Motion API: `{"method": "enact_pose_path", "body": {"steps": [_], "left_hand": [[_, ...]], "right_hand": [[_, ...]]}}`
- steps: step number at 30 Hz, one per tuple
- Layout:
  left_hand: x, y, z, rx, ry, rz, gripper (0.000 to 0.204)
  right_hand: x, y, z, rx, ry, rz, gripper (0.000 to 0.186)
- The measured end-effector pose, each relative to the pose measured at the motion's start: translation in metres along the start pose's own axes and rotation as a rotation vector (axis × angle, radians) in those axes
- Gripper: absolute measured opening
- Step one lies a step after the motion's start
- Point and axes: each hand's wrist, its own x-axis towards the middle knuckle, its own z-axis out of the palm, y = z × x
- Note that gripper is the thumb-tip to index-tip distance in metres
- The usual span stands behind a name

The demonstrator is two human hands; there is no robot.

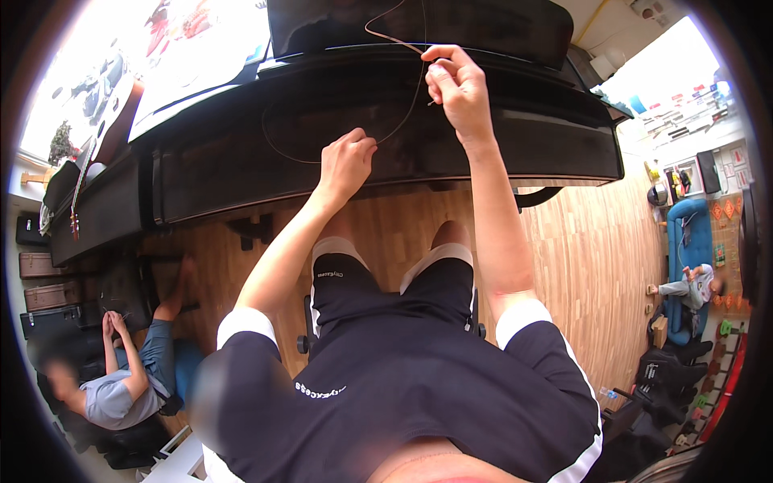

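A long, thin wire (pixel 394 38), copper-toned where the light catches it, loops in the air in front of me. My right hand (pixel 460 84), held higher and to the right, has its fingers closed in a pinch on the wire. Lower and to the left, my left hand (pixel 346 165) also pinches the wire between thumb and fingers. Between the hands the wire hangs in a curve, and past my left hand it bends round in a wide arc. Both hands are above a glossy black piano-like case (pixel 241 185); its raised back panel rises behind them.
A guitar (pixel 113 121) leans at the far left beside papers (pixel 201 88). At the lower left sits another person (pixel 129 386), hands held together. Someone else sits on a blue sofa (pixel 684 233) at the right. Wooden floor (pixel 580 266) lies beyond the case.
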Motion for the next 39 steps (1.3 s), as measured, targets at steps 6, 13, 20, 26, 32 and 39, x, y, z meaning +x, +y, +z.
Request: {"method": "enact_pose_path", "body": {"steps": [6, 13, 20, 26, 32, 39], "left_hand": [[0.043, 0.034, -0.052, -0.307, 0.068, -0.1, 0.004], [0.091, 0.032, -0.117, -0.704, 0.034, -0.255, 0.012], [0.123, 0.025, -0.143, -0.948, 0.101, -0.371, 0.016], [0.157, 0.03, -0.134, -0.93, -0.034, -0.274, 0.019], [0.225, 0.003, -0.094, -1.07, -0.023, -0.354, 0.017], [0.248, -0.033, -0.068, -1.517, -0.026, -0.411, 0.009]], "right_hand": [[0.023, -0.044, -0.035, 0.03, 0.035, -0.092, 0.012], [0.07, -0.082, -0.04, 0.365, 0.05, -0.103, 0.012], [0.106, -0.068, -0.054, 0.485, 0.156, -0.02, 0.013], [0.103, -0.058, -0.038, 0.27, 0.007, 0.019, 0.01], [0.072, -0.045, 0.002, 0.261, -0.188, 0.12, 0.015], [0.059, -0.005, 0.013, 0.046, -0.353, 0.109, 0.012]]}}
